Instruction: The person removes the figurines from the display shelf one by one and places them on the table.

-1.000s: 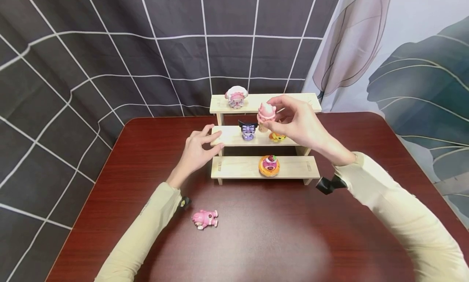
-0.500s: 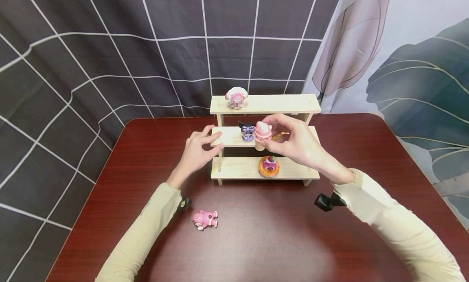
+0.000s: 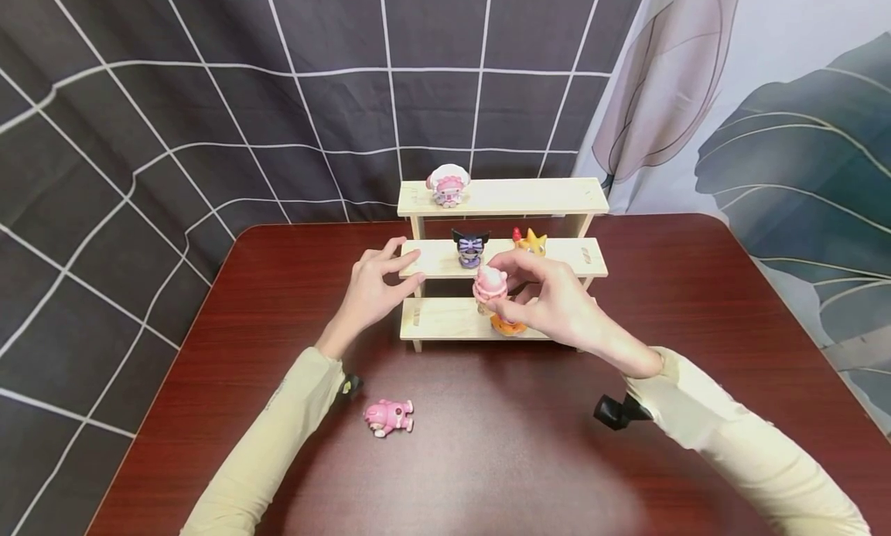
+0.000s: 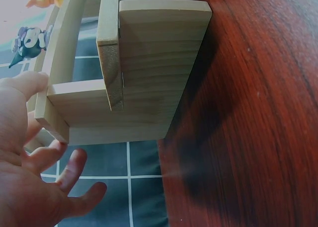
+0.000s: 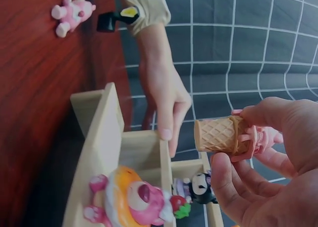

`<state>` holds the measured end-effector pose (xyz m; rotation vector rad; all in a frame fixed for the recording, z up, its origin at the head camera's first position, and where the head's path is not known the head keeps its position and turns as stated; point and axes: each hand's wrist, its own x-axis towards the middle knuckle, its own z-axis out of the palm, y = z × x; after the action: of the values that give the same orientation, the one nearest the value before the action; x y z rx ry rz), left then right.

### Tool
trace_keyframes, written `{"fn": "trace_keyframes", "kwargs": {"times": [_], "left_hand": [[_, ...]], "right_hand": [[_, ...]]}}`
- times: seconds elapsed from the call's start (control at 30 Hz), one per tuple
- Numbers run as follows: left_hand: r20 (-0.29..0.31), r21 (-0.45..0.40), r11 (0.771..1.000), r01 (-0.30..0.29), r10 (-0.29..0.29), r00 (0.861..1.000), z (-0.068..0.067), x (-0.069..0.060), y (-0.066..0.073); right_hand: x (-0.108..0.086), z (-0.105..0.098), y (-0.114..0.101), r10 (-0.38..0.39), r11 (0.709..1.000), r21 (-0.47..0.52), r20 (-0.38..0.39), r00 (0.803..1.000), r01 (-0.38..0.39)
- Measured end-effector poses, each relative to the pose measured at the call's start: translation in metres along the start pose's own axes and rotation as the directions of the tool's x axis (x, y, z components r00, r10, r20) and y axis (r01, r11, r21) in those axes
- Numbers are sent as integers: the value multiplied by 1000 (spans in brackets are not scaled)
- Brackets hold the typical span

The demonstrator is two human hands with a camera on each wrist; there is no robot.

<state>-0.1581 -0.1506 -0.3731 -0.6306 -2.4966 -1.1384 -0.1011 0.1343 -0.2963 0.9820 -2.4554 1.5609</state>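
Note:
The right hand (image 3: 560, 300) pinches a pink figure on an ice cream cone (image 3: 490, 284) by thumb and fingers, in front of the lower shelf; in the right wrist view the waffle cone (image 5: 218, 134) is exposed. Behind it, an orange ring figure (image 3: 508, 326) on the lowest board is partly hidden. The left hand (image 3: 372, 288) rests on the left end of the middle board (image 3: 438, 259); the left wrist view shows its thumb and a finger (image 4: 34, 83) against the wood. A black and purple figure (image 3: 470, 250) and a yellow star figure (image 3: 532, 242) stand on that board.
A pink and white figure (image 3: 448, 186) sits at the left of the top board (image 3: 536, 196). On the dark red table (image 3: 487, 459), a pink bear figure (image 3: 389, 417) lies near the left sleeve. A dark checked curtain (image 3: 348, 103) hangs behind.
The right hand has moved down and slightly left with the cone figure, from the middle board to before the lowest one, uncovering the yellow star figure. The left hand has stayed in place.

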Motion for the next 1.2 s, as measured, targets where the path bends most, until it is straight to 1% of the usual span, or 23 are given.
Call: {"fn": "trace_keyframes", "kwargs": {"times": [0.13, 0.3, 0.63, 0.83, 1.03, 1.2], "left_hand": [[-3, -1, 1000, -3, 3, 1000, 0, 0, 0], [-3, -2, 1000, 1, -1, 1000, 0, -1, 0], [-7, 3, 1000, -10, 10, 1000, 0, -1, 0], [-13, -2, 1000, -11, 11, 1000, 0, 0, 0], [-10, -11, 1000, 0, 0, 1000, 0, 0, 2], [-4, -7, 1000, 13, -13, 1000, 0, -1, 2]], "right_hand": [[-7, 8, 1, -5, 1000, -12, -3, 1000, 5], [-16, 17, 1, -40, 999, -24, 6, 999, 40], [-29, 35, 7, -35, 998, 47, 38, 999, 33], [-37, 44, 9, -25, 996, 82, 40, 999, 21], [-43, 53, 12, -12, 994, 112, 66, 998, 5], [-47, 60, 15, -21, 992, 129, 78, 997, 11]]}}
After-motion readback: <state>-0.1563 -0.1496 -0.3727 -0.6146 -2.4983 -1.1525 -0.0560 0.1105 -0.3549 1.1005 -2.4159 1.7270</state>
